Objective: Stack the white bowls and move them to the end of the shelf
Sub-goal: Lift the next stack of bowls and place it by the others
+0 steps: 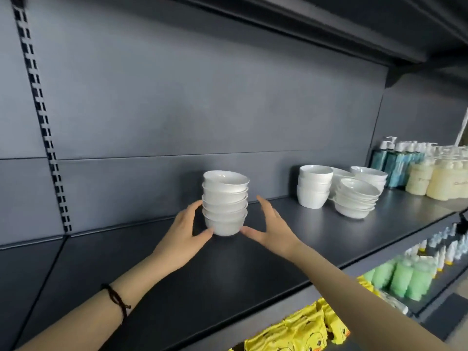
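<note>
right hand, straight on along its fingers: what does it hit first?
Likely the stack of bowls: the right hand sits open just right of it, fingers angled toward its upper bowls. Depth is unclear; it might slip past to the back panel.

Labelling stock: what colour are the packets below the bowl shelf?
The packets are yellow with a duck print; head view.
</note>
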`<state>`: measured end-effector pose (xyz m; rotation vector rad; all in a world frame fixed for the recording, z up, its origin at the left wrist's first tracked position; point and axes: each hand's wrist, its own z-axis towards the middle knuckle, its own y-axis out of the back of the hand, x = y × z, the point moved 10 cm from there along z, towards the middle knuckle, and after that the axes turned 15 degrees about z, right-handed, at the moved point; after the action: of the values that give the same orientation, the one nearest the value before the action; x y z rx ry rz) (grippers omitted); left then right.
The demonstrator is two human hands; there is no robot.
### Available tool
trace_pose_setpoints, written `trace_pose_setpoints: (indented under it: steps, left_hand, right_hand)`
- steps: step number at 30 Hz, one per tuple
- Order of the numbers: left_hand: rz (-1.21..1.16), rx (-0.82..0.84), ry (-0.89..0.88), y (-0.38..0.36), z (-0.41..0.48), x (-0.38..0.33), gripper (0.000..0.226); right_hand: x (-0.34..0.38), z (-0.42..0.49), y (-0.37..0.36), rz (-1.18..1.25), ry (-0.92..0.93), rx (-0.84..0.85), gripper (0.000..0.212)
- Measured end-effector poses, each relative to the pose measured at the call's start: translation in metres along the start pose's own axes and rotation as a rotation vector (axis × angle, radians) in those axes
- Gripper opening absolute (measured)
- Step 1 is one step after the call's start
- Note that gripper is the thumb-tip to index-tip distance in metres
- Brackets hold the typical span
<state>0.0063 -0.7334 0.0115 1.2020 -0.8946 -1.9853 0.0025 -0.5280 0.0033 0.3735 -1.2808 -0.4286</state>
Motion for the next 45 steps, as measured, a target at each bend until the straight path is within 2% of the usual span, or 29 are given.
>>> trace_pose_setpoints:
  steps: [5, 9, 11, 16, 20, 27, 31, 36, 45]
  left_hand:
    - [-0.568, -0.165, 0.197, -0.023, 0.042, 0.002, 0.070]
    - [-0.748, -0.318, 0.231, -0.034, 0.062, -0.007, 0.058]
    - [-0.784, -0.382, 0.219, -0.038, 0.064, -0.012, 0.066]
    - [-0.690, -0.524, 0.220, -0.038, 0.063, -0.009, 0.088]
    - [-0.660, -0.539, 0.214, -0.040, 0.062, -0.008, 0.089]
    - [-0.649, -0.557, 0.184, -0.027, 0.049, -0.018, 0.084]
    - [-0.628, -0.628, 0.154, 0.007, 0.023, -0.020, 0.081]
    - [-0.589, -0.720, 0.156, 0.065, -0.027, -0.009, 0.082]
    - [-0.441, -0.884, 0.248, 0.175, -0.173, 0.047, 0.074]
  right_hand:
    - [-0.015, 0.060, -0.014, 0.415, 0.076, 0.178, 0.108]
    - [-0.020, 0.092, -0.031, 0.665, 0.070, 0.375, 0.106]
    - [-0.017, 0.103, -0.043, 0.760, 0.097, 0.475, 0.102]
    - [-0.006, 0.115, -0.056, 0.921, 0.232, 0.508, 0.102]
    - [-0.006, 0.112, -0.057, 0.985, 0.279, 0.500, 0.096]
    - [0.012, 0.098, -0.055, 1.028, 0.324, 0.480, 0.098]
    - [0.049, 0.080, -0.065, 1.060, 0.355, 0.536, 0.094]
    - [0.111, 0.047, -0.096, 1.073, 0.389, 0.619, 0.100]
    - [0.220, -0.054, -0.217, 1.158, 0.385, 0.846, 0.098]
